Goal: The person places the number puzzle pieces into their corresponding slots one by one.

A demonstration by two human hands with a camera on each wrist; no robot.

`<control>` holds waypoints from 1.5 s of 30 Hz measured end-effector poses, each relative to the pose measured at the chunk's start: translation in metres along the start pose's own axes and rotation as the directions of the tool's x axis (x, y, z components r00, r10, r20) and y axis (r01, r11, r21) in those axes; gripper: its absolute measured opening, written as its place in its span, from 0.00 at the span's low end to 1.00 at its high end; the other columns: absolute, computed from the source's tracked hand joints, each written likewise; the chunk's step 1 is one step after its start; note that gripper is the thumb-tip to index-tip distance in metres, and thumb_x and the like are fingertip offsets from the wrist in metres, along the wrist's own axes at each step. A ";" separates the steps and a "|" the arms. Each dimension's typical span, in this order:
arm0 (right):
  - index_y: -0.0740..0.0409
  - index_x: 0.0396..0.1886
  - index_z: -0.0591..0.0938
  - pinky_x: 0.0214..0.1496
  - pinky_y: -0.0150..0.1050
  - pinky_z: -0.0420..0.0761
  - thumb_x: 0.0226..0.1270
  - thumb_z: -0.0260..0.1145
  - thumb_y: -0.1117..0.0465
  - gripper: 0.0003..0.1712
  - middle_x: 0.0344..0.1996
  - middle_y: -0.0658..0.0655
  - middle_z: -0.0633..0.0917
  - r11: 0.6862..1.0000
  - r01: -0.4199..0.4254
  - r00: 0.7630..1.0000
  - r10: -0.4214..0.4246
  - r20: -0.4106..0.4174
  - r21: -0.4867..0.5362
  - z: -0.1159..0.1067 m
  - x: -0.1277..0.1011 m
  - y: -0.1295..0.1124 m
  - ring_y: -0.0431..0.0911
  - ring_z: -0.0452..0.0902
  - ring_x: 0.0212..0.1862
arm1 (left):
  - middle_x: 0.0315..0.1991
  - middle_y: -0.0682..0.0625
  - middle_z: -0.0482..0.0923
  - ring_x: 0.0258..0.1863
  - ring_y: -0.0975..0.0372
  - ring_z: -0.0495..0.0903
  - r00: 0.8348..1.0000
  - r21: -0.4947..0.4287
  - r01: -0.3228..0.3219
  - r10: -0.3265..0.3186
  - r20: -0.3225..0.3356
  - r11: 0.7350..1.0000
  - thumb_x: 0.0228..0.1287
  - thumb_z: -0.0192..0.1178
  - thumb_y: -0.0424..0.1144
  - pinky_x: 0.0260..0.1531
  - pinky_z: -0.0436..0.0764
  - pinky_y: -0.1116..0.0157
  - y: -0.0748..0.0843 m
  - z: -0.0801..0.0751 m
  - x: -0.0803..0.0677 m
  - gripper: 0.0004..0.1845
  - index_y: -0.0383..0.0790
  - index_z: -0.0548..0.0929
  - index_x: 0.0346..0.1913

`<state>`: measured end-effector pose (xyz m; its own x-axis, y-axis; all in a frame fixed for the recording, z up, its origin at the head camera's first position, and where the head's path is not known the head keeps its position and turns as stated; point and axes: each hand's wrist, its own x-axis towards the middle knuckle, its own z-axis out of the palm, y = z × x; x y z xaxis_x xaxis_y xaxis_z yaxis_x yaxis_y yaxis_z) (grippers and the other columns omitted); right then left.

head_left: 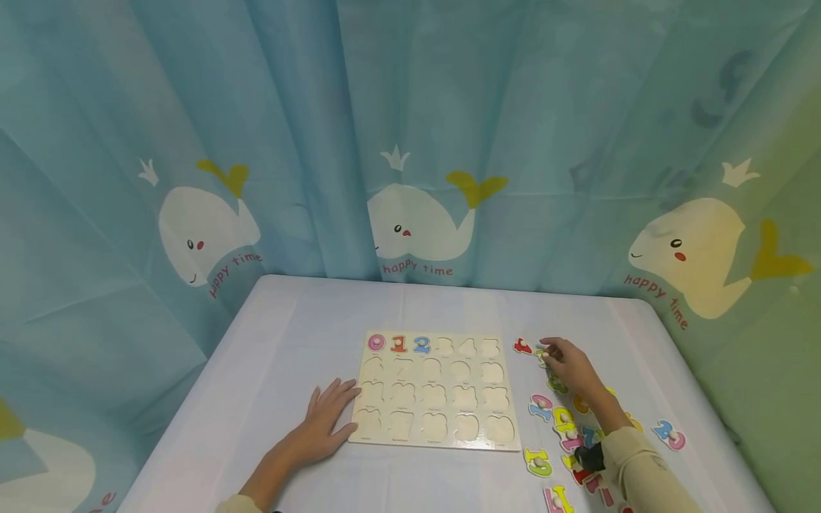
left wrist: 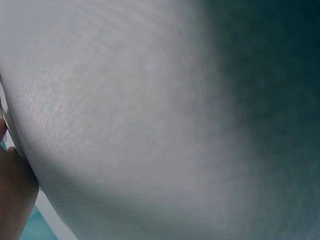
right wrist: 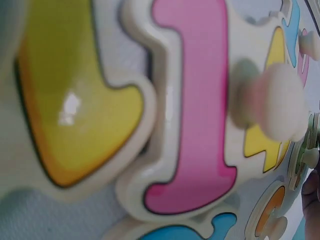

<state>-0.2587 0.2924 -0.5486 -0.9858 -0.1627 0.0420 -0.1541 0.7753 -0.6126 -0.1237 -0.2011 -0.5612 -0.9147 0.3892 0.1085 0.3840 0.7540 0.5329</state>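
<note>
A pale wooden number-puzzle board (head_left: 417, 365) lies on the table, with a pink 0 (head_left: 376, 343), a red 1 (head_left: 398, 345) and a blue 2 (head_left: 421, 345) in its top row. My left hand (head_left: 326, 422) rests flat beside it, fingers spread, fingertips and thumb at the board's left edge. To the board's right, my right hand (head_left: 571, 365) has its thumb and forefinger at a small yellow-green number piece (head_left: 541, 355), mostly covered by the fingers. Whether they pinch its knob is unclear. A red 4 (head_left: 522, 346) lies just left of these fingertips.
Several loose knobbed number pieces lie right of the board, some overlapping under my right forearm, including a green-and-yellow piece (head_left: 537, 462) and a blue-and-pink 20 (head_left: 669, 434). The right wrist view shows a pink 1 (right wrist: 205, 110) up close. A whale-print curtain (head_left: 410, 107) hangs behind the table.
</note>
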 end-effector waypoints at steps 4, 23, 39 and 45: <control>0.64 0.58 0.72 0.43 0.45 0.77 0.67 0.60 0.66 0.20 0.40 0.60 0.77 1.000 -0.004 1.000 0.004 -0.016 0.004 0.000 0.000 -0.003 0.52 0.73 0.40 | 0.69 0.40 0.59 0.69 0.42 0.49 1.000 0.002 -0.006 0.006 -0.008 1.000 0.64 0.55 0.44 0.61 0.37 0.37 0.000 0.000 0.000 0.30 0.38 0.65 0.67; 0.67 0.55 0.74 0.35 0.41 0.76 0.64 0.62 0.68 0.20 0.35 0.57 0.78 0.993 0.084 0.996 -0.083 -0.024 0.084 0.027 0.027 -0.050 0.49 0.75 0.37 | 0.69 0.41 0.58 0.70 0.43 0.47 1.000 -0.013 0.014 -0.014 0.016 1.000 0.64 0.55 0.44 0.62 0.35 0.38 -0.001 0.000 -0.001 0.30 0.38 0.65 0.67; 0.65 0.51 0.77 0.38 0.41 0.76 0.61 0.65 0.69 0.18 0.30 0.52 0.78 0.977 0.188 0.977 -0.197 0.087 0.106 0.072 0.043 -0.098 0.44 0.74 0.33 | 0.69 0.41 0.58 0.70 0.43 0.47 1.000 -0.022 0.025 -0.024 0.015 0.999 0.64 0.55 0.44 0.62 0.35 0.38 0.001 -0.001 0.000 0.30 0.38 0.65 0.67; 0.64 0.51 0.78 0.37 0.42 0.76 0.61 0.66 0.68 0.18 0.29 0.51 0.77 0.974 0.204 0.974 -0.212 0.080 0.097 0.079 0.044 -0.106 0.43 0.73 0.32 | 0.69 0.41 0.58 0.70 0.43 0.47 1.000 -0.026 0.019 -0.019 0.016 0.999 0.64 0.56 0.44 0.62 0.36 0.38 0.002 -0.001 0.000 0.30 0.38 0.65 0.67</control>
<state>-0.2802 0.1548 -0.5447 -0.9222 -0.3716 0.1075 -0.3447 0.6631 -0.6644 -0.1234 -0.2001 -0.5594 -0.9197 0.3834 0.0848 0.3628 0.7471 0.5570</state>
